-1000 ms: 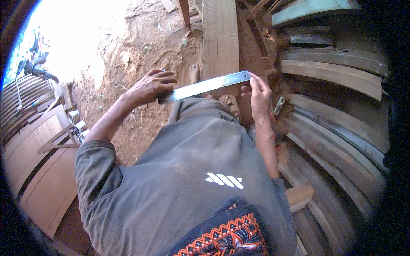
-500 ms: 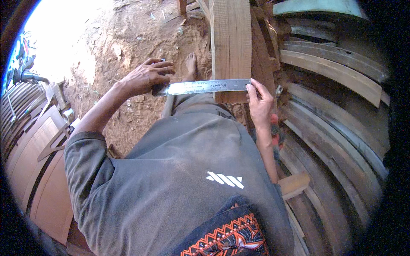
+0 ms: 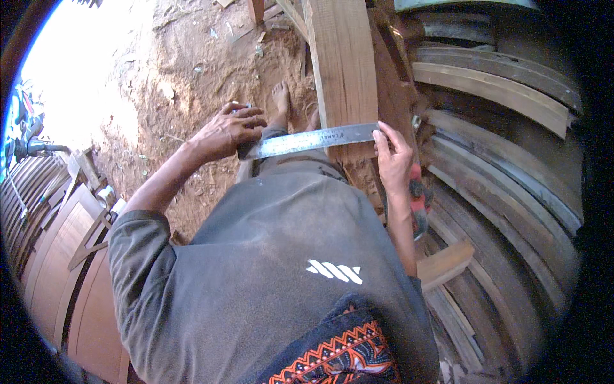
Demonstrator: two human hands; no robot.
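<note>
Stretched across in front of me is a handsaw (image 3: 300,143), its broad silvery blade narrowing and darkening toward the right. My left hand (image 3: 224,134) is closed round the wider end, and the handle there is mostly hidden by the fingers. A small blue-and-white bit shows above those fingers, too small to name. With thumb and fingertips my right hand (image 3: 393,157) pinches the narrow tip. The tip half of the blade passes over the near end of a wide wooden plank (image 3: 345,70); whether it touches the wood I cannot tell.
Long boards (image 3: 492,93) are stacked along the right side. A short wooden block (image 3: 446,264) and a red-and-black tool (image 3: 419,198) lie by my right forearm. Curved wooden panels (image 3: 54,237) stand at left. My bare foot (image 3: 281,96) rests on the brown dirt floor (image 3: 173,83).
The saw has tilted slightly, its left end lower in the picture and its right end higher relative to it. Both hands keep their hold. The whole view has shifted a little.
</note>
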